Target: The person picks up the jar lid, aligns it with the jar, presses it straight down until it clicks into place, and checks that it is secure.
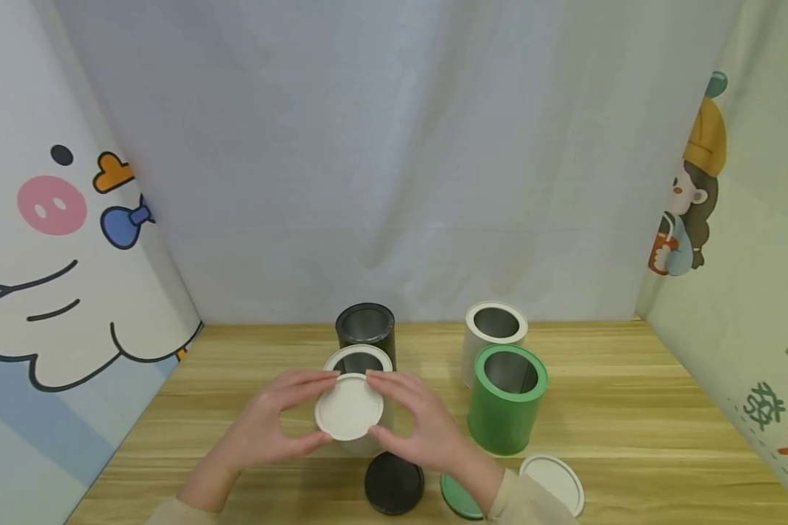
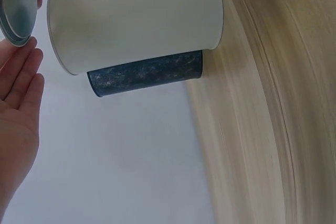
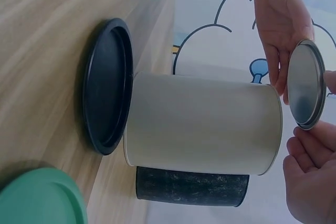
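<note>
A round white lid [image 1: 349,408] is held level in front of the open top of a white can [image 3: 205,124], overlapping its near rim in the head view. My left hand [image 1: 276,419] pinches the lid's left edge between fingers and thumb. On the opposite edge, my right hand [image 1: 423,419] grips it the same way. Both wrist views show the lid's grey metallic underside, with a gap between it and the can's mouth. The can stands upright on the table.
Directly behind the white can is a black can [image 1: 384,343]. To the right stand a green can [image 1: 504,419] and, behind it, another white can [image 1: 473,357]. A black lid [image 1: 394,483], a green lid [image 1: 458,497] and a second white lid [image 1: 554,481] lie on the wooden table [image 1: 256,350].
</note>
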`<state>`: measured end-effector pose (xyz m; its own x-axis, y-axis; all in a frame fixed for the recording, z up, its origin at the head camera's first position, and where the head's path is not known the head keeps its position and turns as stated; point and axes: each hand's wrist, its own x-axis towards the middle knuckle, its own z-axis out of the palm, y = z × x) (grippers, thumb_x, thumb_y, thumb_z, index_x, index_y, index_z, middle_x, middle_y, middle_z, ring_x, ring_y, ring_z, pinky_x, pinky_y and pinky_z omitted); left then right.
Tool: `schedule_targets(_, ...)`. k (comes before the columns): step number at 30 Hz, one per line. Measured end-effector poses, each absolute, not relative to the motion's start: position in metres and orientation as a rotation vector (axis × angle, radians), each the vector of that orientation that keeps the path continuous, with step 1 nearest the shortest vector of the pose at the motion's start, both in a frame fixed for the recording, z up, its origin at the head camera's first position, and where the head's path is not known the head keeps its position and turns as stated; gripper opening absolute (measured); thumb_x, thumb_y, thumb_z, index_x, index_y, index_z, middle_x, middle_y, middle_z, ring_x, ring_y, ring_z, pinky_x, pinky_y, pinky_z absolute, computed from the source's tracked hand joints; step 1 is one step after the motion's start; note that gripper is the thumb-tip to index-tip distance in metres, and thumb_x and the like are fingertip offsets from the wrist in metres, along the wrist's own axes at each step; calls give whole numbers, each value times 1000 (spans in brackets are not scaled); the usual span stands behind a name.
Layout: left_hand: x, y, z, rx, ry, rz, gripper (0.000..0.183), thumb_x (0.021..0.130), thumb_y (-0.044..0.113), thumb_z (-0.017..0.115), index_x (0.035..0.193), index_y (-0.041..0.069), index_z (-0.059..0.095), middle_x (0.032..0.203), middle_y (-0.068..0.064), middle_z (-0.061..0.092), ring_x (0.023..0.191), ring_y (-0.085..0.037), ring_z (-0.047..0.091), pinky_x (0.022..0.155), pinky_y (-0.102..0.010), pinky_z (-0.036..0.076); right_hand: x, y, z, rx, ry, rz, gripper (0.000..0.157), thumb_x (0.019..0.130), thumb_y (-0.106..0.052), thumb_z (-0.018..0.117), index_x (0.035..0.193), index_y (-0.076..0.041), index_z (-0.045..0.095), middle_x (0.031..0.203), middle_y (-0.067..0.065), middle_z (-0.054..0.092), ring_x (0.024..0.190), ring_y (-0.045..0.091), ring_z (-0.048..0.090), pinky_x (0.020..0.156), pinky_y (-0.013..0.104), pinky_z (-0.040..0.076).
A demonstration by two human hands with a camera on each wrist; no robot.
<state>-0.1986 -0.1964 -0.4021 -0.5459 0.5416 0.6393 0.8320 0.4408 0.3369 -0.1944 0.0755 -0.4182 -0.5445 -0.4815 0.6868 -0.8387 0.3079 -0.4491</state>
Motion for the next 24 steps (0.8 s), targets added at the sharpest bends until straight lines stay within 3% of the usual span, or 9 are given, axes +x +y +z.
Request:
schedule_targets(10, -212, -192, -404, -1165, -2196, -891, 59, 79, 37, 84, 127, 7, 67, 128, -6, 65, 116, -25, 59, 94, -42, 52, -205, 77, -417, 1143, -2185, 1109, 57, 80, -14, 78, 132, 2, 60, 137, 13, 59, 123, 30, 54, 102, 45, 46)
schedule_targets(24, -228, -190, -407, -1139, -2250, -925, 60, 76, 26, 86, 129, 8, 66, 131, -6, 63, 117, -27, 58, 93, -52, 51, -216, 78, -413, 1087, -2274, 1097, 54, 86, -15, 75, 135, 2, 58, 139, 14, 57, 125, 33, 52, 102, 49, 45)
